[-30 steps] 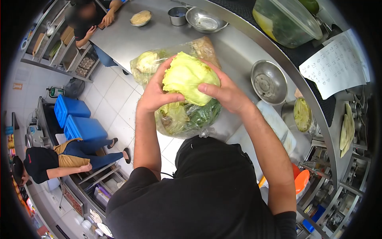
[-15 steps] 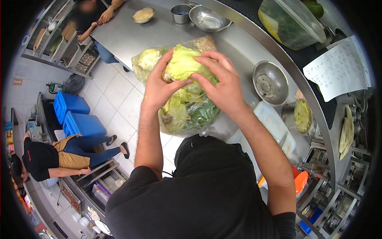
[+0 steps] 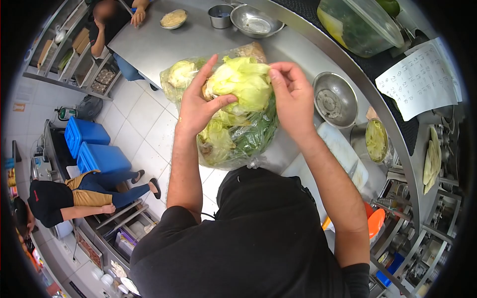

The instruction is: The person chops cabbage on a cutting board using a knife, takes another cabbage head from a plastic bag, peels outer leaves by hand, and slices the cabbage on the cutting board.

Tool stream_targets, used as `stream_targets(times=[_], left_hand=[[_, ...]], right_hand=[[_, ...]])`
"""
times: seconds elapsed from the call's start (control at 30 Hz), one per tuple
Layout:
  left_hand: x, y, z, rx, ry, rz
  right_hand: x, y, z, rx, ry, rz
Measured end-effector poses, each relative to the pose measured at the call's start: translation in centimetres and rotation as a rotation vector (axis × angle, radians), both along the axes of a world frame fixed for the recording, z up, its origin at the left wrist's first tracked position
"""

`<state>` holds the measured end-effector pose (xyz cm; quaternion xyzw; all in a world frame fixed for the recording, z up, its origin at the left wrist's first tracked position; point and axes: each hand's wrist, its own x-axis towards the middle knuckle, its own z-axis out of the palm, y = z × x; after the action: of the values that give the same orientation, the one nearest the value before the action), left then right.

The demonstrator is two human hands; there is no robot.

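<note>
A pale green lettuce head [image 3: 241, 82] is held up over the steel counter. My left hand [image 3: 198, 102] grips it from the left, thumb across its near side and fingers at the far side. With thumb and fingertips pinched, my right hand [image 3: 293, 94] holds the edge of an outer leaf at the head's right side. Below lies a clear plastic bag [image 3: 233, 149] with more lettuce and dark green leaves in it. Another bagged lettuce [image 3: 183, 73] rests to the left, beyond my left hand.
Steel bowls [image 3: 336, 99] [image 3: 257, 22] stand right and at the back, near a small steel pot [image 3: 220, 17] and a bowl of shredded food [image 3: 173, 19]. A white cutting board [image 3: 338, 144] lies at right, beside a container of cut lettuce [image 3: 376, 141]. Two people stand at left.
My right hand has moved right and pulled a lettuce leaf outward from the head. My left hand keeps its grip. The person at the back has raised a hand toward the head.
</note>
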<state>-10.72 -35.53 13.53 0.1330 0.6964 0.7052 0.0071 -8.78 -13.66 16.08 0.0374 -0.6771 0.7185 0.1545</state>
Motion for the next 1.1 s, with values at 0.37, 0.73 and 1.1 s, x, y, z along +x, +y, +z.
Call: stream_targets(times=[0.37, 0.73, 1.1], left_hand=[[-0.1, -0.1, -0.4, 0.125, 0.003, 0.067], [0.2, -0.8, 0.7, -0.058, 0.052, -0.019], [0.0, -2.9, -0.6, 0.085, 0.022, -0.025]], right_hand=[[-0.3, 1.4, -1.2, -0.218, -0.162, -0.067], [-0.2, -0.1, -0.5, 0.435, 0.089, 0.177], [-1.1, -0.4, -1.4, 0.192, -0.128, 0.086]])
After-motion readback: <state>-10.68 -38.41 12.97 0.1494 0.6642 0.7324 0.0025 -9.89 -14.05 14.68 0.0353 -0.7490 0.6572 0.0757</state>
